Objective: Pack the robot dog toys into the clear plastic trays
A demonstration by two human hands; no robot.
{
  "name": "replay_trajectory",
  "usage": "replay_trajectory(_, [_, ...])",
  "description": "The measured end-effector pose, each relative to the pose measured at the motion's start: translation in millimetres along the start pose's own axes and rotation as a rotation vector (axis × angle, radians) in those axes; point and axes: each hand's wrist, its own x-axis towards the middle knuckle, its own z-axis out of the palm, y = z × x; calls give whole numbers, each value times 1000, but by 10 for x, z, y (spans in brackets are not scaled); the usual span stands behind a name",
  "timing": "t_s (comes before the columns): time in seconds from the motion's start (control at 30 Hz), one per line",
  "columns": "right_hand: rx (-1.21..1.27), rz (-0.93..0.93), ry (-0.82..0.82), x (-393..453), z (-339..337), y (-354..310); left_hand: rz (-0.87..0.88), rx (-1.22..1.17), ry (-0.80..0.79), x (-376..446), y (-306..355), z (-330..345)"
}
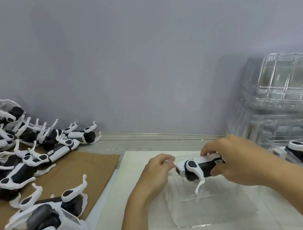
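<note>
Now, right hand (234, 163) gripping the robot dog (200, 169), left hand (156, 171) pinching film: lower it level into the tray (214, 211) below.

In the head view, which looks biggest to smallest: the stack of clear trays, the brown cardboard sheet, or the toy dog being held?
1. Stack of clear trays
2. Brown cardboard sheet, close to the stack and partly covered by toys, so unsure
3. Held toy dog, clearly smallest
</note>
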Motion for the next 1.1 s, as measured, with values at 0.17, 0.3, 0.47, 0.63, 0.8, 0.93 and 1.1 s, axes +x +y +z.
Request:
replay_trajectory(0.17, [-159, -33, -29, 64, -16, -78, -8, 0, -8, 4, -17, 5])
replay_trajectory(0.3, [-183, -39, -28, 77, 18, -82, -2, -2, -13, 27, -35, 16])
replay_trajectory(0.47, [-80, -45, -42, 102, 122, -71, 11, 34, 4, 61, -56, 42])
replay_trajectory(0.63, [41, -38, -35, 72, 212, -23, 6, 35, 13, 68, -63, 40])
replay_trajectory(0.8, [75, 21, -58, 21, 133, 104, 1, 6, -6, 46, -59, 30])
replay_trajectory(0.93, [-1, 108, -66, -14, 111, 217, 1, 6, 0, 38, -52, 30])
replay_trajectory(1.1, [-94, 59, -17, -3, 174, 170, 9, 17, -5, 35, -48, 27])
